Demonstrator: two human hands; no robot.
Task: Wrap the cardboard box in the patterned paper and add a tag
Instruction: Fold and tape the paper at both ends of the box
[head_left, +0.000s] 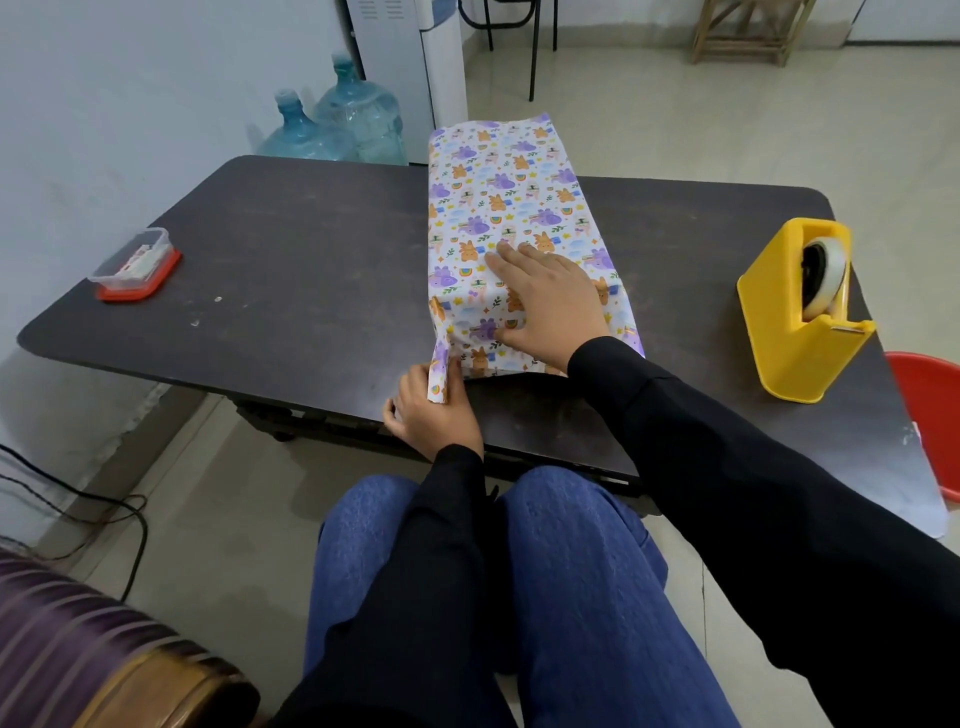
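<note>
- The left hand (434, 410) pinches a loose flap (438, 374) of the patterned paper (498, 197) between thumb and curled fingers, at the parcel's near left corner, right at the near edge of the table (311, 249).
- The right hand (545, 301) lies flat on the parcel's near end with its fingers straight and pressing the paper down, and its thumb reaches over the near face.
- The paper covers the whole parcel — the cardboard box itself is hidden under it — which runs from the middle of the near edge to past the far edge.
- A yellow tape dispenser (795, 322) stands near the right edge, well apart from the parcel.
- A clear tub with a red lid (137, 265) sits by the left edge.
</note>
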